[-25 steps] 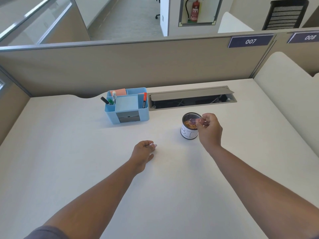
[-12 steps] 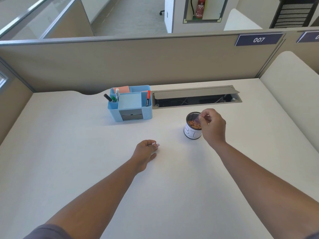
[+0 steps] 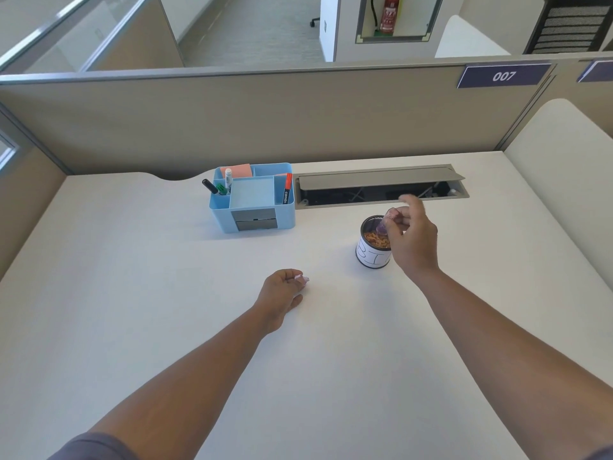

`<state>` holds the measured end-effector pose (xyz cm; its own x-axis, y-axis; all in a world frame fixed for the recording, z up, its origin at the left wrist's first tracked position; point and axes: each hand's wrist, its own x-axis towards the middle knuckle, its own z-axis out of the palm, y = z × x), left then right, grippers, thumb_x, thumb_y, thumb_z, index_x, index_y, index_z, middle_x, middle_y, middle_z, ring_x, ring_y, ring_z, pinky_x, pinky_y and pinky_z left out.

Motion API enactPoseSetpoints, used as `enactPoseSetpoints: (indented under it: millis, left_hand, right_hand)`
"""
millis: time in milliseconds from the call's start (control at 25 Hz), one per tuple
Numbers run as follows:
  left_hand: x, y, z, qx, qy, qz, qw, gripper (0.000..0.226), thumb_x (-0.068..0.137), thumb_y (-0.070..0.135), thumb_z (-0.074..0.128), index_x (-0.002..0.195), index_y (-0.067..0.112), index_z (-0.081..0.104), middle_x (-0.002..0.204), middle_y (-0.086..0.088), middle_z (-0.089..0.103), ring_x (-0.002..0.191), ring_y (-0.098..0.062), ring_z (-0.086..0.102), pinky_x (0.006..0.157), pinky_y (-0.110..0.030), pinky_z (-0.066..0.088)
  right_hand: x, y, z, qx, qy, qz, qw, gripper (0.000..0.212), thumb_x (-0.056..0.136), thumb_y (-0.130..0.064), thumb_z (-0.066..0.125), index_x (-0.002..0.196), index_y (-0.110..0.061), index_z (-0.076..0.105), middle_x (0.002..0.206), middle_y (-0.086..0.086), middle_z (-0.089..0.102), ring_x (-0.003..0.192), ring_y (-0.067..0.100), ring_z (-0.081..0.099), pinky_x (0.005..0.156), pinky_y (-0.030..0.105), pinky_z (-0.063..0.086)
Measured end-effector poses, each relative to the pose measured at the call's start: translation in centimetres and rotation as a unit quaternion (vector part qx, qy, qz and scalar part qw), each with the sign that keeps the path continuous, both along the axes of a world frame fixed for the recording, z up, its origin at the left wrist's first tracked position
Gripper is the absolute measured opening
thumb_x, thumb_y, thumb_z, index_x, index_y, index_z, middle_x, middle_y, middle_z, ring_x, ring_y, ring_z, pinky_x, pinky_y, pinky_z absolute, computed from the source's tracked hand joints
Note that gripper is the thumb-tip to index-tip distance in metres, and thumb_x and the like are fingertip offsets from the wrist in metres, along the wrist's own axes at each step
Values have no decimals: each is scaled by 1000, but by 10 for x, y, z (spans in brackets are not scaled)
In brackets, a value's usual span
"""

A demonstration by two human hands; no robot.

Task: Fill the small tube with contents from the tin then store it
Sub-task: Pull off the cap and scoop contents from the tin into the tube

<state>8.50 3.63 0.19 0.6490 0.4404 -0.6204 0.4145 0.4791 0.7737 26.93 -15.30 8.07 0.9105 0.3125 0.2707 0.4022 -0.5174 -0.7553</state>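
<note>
Watching from my end: table [image 3: 139, 293] is white, w/ a blue desk organizer [image 3: 252, 203] toward the back and an open cable tray [image 3: 378, 187] just to its right, same as 0.5 s ago. Tin [image 3: 372, 247] stands upright in front of the tray, orange-ish bits inside, in the same spot as before. Right hand [image 3: 411, 237] is at the tin's right rim, thumb and fingertips pinching the small tube [image 3: 387, 220]; vs the earlier frame the hand sits a bit higher, index finger now lifted and blurred, and the tube is tilted w/ its lower end over the tin's mouth. Can't tell if the tube end touches the contents. Left hand [image 3: 282, 290] rests on the table, fingers curled loosely w/ something small and pinkish at the fingertips, well apart from the tin, approx. unchanged.
</note>
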Motion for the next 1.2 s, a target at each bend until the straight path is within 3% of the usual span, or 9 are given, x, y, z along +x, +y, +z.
enactPoseSetpoints:
  millis: [80, 280, 400, 480, 560, 760, 960, 1080, 1200]
  left_hand:
    - [0, 0, 1, 2, 0, 0, 1000, 12, 93, 13, 70, 104, 13, 66, 106, -1, 70, 106, -17, 61, 93, -33, 53]
    - [0, -2, 2, 7, 0, 3, 1000, 11, 94, 12, 69, 105, 12, 66, 101, 0, 71, 104, -17, 61, 99, -36, 52]
    - [0, -3, 2, 8, -1, -2, 1000, 11, 94, 12, 69, 104, 13, 66, 102, 0, 71, 105, -17, 61, 97, -34, 52]
    - [0, -3, 2, 11, -1, -4, 1000, 12, 95, 12, 68, 106, 12, 66, 103, -1, 71, 105, -18, 61, 96, -33, 52]
    - [0, -2, 2, 14, 0, -4, 1000, 12, 95, 12, 68, 106, 12, 66, 104, -1, 71, 105, -18, 61, 95, -33, 52]
    - [0, -3, 2, 14, -6, -3, 1000, 9, 97, 12, 65, 106, 11, 65, 101, 0, 72, 104, -17, 62, 88, -28, 52]
    - [-1, -4, 3, 16, -6, -3, 1000, 13, 96, 12, 66, 109, 9, 65, 101, 0, 71, 101, -18, 61, 85, -26, 52]
    - [-1, -4, 3, 16, -6, -4, 1000, 14, 96, 12, 66, 110, 9, 65, 102, -1, 71, 100, -18, 61, 85, -26, 52]
    - [-1, -5, 4, 17, -3, -2, 1000, 17, 97, 12, 65, 113, 7, 65, 106, -3, 71, 101, -18, 61, 86, -26, 52]
  right_hand:
    - [2, -1, -2, -28, -6, 11, 1000, 14, 94, -19, 61, 108, -19, 66, 92, -4, 73, 90, 22, 70, 87, 40, 57]
    - [-3, 0, 3, 34, -8, 8, 999, 42, 96, -14, 63, 134, -15, 45, 85, -25, 61, 82, 2, 65, 84, 27, 52]
    - [0, 0, 4, 42, -13, 9, 999, 39, 97, -18, 62, 131, -22, 44, 94, -9, 67, 87, 15, 69, 84, 30, 55]
    - [6, -2, -1, -4, -22, 28, 999, 15, 95, -18, 60, 107, -25, 56, 89, -5, 71, 84, 19, 70, 81, 37, 58]
    - [7, -3, -5, -47, -19, 38, 998, 9, 91, -20, 61, 89, -28, 60, 84, -3, 71, 82, 21, 69, 79, 43, 59]
    - [4, 1, -4, -5, -13, 19, 1000, 29, 93, -20, 62, 122, -23, 55, 110, 1, 70, 96, 24, 68, 86, 38, 56]
    - [5, 1, -4, 4, -22, 20, 1000, 21, 93, -14, 63, 111, -22, 56, 99, -6, 68, 91, 19, 68, 83, 35, 56]
    - [7, -1, -9, -19, -33, 31, 999, 10, 91, -15, 64, 97, -23, 62, 89, -2, 73, 87, 21, 70, 82, 43, 58]
    - [7, -1, -12, 11, -18, 16, 1000, 15, 92, -13, 62, 104, -22, 61, 97, 0, 72, 93, 21, 70, 86, 39, 58]
